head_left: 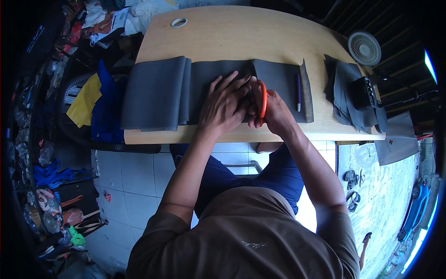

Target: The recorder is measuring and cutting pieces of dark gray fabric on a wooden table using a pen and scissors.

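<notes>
A long strip of dark grey sheet material [204, 72] lies across the wooden table, with a folded stack [153, 93] at its left end. My left hand [224, 104] rests on the strip, palm down with its fingers apart. Just to its right, my right hand [278, 114] is closed round the orange handles of a pair of scissors [264, 100]. The blades are hidden by my hands, close to an edge or seam in the sheet. A purple pen [298, 90] with a pale end lies on the right part of the material.
More dark pieces [344, 95] are piled at the table's right end, beside a black box-like object [364, 93]. A round fan [364, 48] stands at the back right, a white ring [179, 22] at the back left. Yellow material [85, 102] and crowded shelves are on the left.
</notes>
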### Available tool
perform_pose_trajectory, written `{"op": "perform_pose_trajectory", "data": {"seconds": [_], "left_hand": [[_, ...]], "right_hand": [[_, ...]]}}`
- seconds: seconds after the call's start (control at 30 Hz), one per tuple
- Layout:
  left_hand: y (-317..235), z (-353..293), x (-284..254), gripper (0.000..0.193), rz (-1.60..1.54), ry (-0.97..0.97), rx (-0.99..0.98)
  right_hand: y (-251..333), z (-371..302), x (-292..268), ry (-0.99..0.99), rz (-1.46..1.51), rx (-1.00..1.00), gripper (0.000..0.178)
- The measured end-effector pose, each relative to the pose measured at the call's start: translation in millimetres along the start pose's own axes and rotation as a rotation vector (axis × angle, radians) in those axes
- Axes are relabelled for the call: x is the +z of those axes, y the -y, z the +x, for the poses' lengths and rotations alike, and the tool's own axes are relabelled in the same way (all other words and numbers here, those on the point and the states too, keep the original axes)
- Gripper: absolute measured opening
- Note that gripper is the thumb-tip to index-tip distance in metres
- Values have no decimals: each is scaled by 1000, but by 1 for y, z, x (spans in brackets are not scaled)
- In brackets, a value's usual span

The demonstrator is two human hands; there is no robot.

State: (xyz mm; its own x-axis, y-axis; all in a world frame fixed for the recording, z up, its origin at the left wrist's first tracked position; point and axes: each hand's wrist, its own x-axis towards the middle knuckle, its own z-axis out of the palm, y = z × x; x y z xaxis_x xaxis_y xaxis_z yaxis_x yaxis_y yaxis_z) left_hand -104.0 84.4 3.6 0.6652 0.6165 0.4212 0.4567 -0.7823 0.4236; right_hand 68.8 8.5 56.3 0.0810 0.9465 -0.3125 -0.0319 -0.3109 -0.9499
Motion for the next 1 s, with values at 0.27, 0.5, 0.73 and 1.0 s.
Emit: {"op": "perform_pose_trajectory", "data": {"seconds": [0.27, 0.5, 0.73, 1.0], "left_hand": [[2, -1, 1, 45, 17, 8, -2], [1, -1, 2, 48, 8, -10, -8], [0, 1, 2, 45, 2, 11, -21], [1, 1, 2, 44, 3, 6, -24]], "right_hand": [[-5, 0, 1, 23, 66, 16, 68], [-6, 0, -2, 60, 58, -45, 45], [-2, -2, -3, 63, 6, 1, 57], [-5, 1, -2, 62, -52, -63, 49]]}}
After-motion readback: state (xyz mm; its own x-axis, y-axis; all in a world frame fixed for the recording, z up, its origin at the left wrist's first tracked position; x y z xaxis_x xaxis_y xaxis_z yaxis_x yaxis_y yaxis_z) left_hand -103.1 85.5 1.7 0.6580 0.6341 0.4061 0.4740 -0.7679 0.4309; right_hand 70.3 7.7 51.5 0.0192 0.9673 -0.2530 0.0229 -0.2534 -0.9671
